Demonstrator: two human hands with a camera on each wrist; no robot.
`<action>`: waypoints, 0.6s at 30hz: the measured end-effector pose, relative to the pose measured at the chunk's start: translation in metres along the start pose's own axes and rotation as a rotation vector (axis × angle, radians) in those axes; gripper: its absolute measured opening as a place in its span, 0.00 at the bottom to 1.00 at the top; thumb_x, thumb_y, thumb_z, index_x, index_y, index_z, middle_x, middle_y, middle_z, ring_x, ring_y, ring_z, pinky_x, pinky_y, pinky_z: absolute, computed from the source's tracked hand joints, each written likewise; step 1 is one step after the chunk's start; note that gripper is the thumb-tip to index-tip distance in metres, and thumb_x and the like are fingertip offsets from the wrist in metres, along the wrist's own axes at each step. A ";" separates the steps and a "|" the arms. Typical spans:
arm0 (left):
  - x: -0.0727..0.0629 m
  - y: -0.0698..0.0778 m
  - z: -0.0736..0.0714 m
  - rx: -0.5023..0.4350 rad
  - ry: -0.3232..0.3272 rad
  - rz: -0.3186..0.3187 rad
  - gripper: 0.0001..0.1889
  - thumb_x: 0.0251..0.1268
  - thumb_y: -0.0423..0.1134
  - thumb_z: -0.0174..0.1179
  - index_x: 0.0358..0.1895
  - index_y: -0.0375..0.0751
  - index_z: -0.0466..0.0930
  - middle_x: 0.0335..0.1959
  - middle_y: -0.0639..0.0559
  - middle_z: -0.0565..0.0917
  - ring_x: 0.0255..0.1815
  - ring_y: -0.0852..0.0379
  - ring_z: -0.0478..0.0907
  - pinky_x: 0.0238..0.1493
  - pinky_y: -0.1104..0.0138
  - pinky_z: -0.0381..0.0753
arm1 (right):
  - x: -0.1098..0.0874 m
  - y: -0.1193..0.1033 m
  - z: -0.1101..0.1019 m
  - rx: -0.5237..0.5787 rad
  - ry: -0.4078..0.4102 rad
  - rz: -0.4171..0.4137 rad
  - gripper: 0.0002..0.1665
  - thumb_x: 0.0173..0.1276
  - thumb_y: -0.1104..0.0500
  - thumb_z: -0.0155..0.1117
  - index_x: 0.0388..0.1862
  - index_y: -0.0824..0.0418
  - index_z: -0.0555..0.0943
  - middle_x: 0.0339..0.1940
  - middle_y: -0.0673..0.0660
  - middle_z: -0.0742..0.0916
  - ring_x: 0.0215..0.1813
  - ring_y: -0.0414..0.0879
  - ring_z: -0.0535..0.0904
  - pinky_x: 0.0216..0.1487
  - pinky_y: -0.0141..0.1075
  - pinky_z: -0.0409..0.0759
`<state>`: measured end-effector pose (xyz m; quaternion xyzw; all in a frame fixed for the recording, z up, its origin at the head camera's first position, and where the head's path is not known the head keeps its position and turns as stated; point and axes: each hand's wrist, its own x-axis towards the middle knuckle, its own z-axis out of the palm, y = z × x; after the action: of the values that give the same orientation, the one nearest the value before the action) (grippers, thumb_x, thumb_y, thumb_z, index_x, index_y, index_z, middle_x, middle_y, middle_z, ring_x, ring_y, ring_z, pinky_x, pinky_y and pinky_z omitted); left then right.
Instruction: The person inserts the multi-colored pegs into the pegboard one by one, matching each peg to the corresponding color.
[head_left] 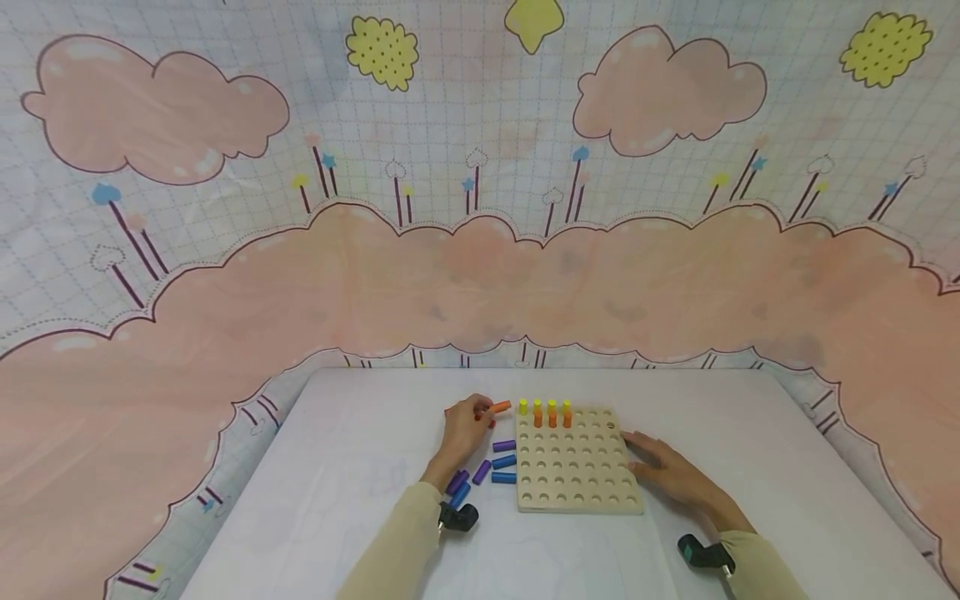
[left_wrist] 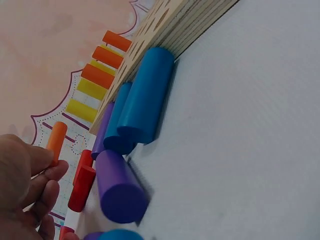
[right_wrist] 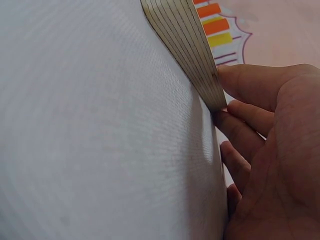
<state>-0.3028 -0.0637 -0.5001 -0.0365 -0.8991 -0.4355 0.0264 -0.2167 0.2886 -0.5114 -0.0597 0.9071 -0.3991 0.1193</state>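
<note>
Between thumb and fingertips, my left hand (head_left: 467, 429) pinches an orange peg (left_wrist: 57, 140), raised just left of the board's far corner. A wooden pegboard (head_left: 577, 475) with rows of round holes lies on the table. Several yellow pegs (head_left: 522, 407) stand along its far row, and three orange pegs (head_left: 552, 420) stand in the row before them. Red pegs (left_wrist: 82, 189) lie beneath my left hand, partly hidden by it in the head view. My right hand (head_left: 675, 475) rests at the board's right edge, its fingertips touching the side and its fingers extended.
Left of the board lie loose purple pegs (head_left: 482, 472) and blue pegs (head_left: 504, 477), some with their ends against its side. The white table (head_left: 360, 417) ends at a patterned cloth backdrop (head_left: 480, 283). A black wrist camera (head_left: 459, 517) is worn on the left sleeve.
</note>
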 end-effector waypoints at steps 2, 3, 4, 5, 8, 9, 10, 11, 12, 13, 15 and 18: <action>-0.001 0.000 -0.001 -0.030 -0.008 0.010 0.08 0.71 0.37 0.58 0.48 0.41 0.81 0.38 0.49 0.84 0.37 0.55 0.75 0.47 0.60 0.80 | 0.000 0.001 0.000 -0.001 0.002 -0.003 0.38 0.71 0.45 0.58 0.76 0.54 0.63 0.79 0.69 0.58 0.78 0.72 0.46 0.71 0.71 0.43; -0.002 0.000 -0.002 -0.040 -0.010 0.013 0.08 0.71 0.38 0.58 0.49 0.41 0.80 0.39 0.48 0.84 0.38 0.55 0.75 0.48 0.60 0.80 | 0.000 0.001 0.000 -0.012 0.000 -0.011 0.38 0.71 0.45 0.58 0.76 0.54 0.62 0.79 0.69 0.58 0.78 0.73 0.46 0.70 0.72 0.44; -0.002 0.001 -0.003 -0.046 -0.010 0.020 0.09 0.71 0.38 0.57 0.50 0.41 0.80 0.40 0.48 0.84 0.39 0.55 0.75 0.49 0.60 0.80 | 0.000 0.002 0.001 -0.006 0.000 -0.009 0.38 0.71 0.45 0.58 0.76 0.54 0.63 0.79 0.69 0.58 0.78 0.73 0.46 0.70 0.72 0.44; -0.003 0.001 -0.004 -0.048 -0.012 0.025 0.09 0.72 0.38 0.56 0.50 0.42 0.80 0.41 0.49 0.83 0.40 0.55 0.75 0.49 0.60 0.80 | 0.000 0.002 0.001 -0.002 0.000 -0.007 0.38 0.71 0.45 0.58 0.76 0.54 0.63 0.79 0.69 0.58 0.78 0.73 0.46 0.71 0.71 0.43; -0.004 0.001 -0.007 -0.057 0.001 0.060 0.10 0.72 0.37 0.55 0.52 0.41 0.80 0.42 0.49 0.82 0.42 0.55 0.75 0.47 0.62 0.79 | -0.001 0.001 0.001 0.000 -0.002 0.002 0.38 0.71 0.45 0.58 0.76 0.54 0.63 0.79 0.69 0.57 0.78 0.73 0.45 0.71 0.71 0.43; -0.005 0.001 -0.008 -0.059 0.006 0.069 0.10 0.72 0.37 0.55 0.52 0.42 0.80 0.43 0.49 0.83 0.42 0.55 0.75 0.46 0.63 0.78 | -0.001 0.001 0.001 0.000 -0.003 0.005 0.38 0.71 0.45 0.58 0.76 0.54 0.63 0.79 0.69 0.57 0.78 0.73 0.45 0.71 0.71 0.43; -0.006 0.001 -0.009 -0.068 0.010 0.075 0.10 0.73 0.37 0.55 0.52 0.42 0.80 0.43 0.50 0.83 0.43 0.56 0.76 0.46 0.64 0.78 | -0.001 0.001 0.001 0.009 -0.001 0.014 0.38 0.71 0.45 0.59 0.76 0.53 0.63 0.79 0.68 0.57 0.78 0.72 0.45 0.71 0.71 0.43; -0.006 0.001 -0.009 -0.078 0.014 0.081 0.10 0.73 0.37 0.55 0.52 0.42 0.79 0.43 0.50 0.83 0.43 0.56 0.76 0.46 0.64 0.78 | -0.001 0.000 0.001 0.008 -0.001 0.014 0.38 0.71 0.45 0.59 0.76 0.53 0.63 0.79 0.68 0.57 0.78 0.72 0.45 0.71 0.71 0.43; -0.007 0.001 -0.010 -0.089 0.018 0.086 0.10 0.73 0.37 0.55 0.53 0.42 0.79 0.44 0.49 0.83 0.43 0.56 0.76 0.47 0.63 0.79 | -0.001 0.000 0.001 0.006 -0.001 0.014 0.38 0.71 0.45 0.59 0.76 0.53 0.63 0.79 0.68 0.57 0.78 0.72 0.45 0.71 0.71 0.43; -0.007 0.002 -0.011 -0.100 0.018 0.086 0.11 0.73 0.37 0.55 0.53 0.42 0.79 0.44 0.49 0.83 0.44 0.56 0.77 0.48 0.63 0.79 | -0.001 0.000 0.001 0.002 -0.001 0.013 0.38 0.71 0.46 0.59 0.76 0.53 0.63 0.79 0.68 0.57 0.78 0.72 0.45 0.71 0.71 0.44; -0.008 0.003 -0.013 -0.124 0.026 0.087 0.11 0.73 0.37 0.55 0.54 0.41 0.79 0.45 0.48 0.83 0.45 0.55 0.78 0.52 0.61 0.80 | -0.002 -0.001 0.001 -0.001 -0.001 0.013 0.37 0.71 0.46 0.59 0.76 0.54 0.63 0.79 0.68 0.57 0.78 0.72 0.45 0.71 0.71 0.44; -0.009 0.003 -0.015 -0.142 0.034 0.094 0.11 0.74 0.38 0.55 0.54 0.40 0.78 0.46 0.47 0.84 0.46 0.53 0.80 0.54 0.58 0.81 | -0.001 -0.002 0.000 -0.010 -0.003 0.009 0.37 0.72 0.46 0.58 0.76 0.54 0.62 0.79 0.69 0.57 0.78 0.72 0.46 0.71 0.71 0.44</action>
<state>-0.2935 -0.0736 -0.4891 -0.0730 -0.8626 -0.4971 0.0597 -0.2152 0.2875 -0.5103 -0.0569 0.9093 -0.3938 0.1222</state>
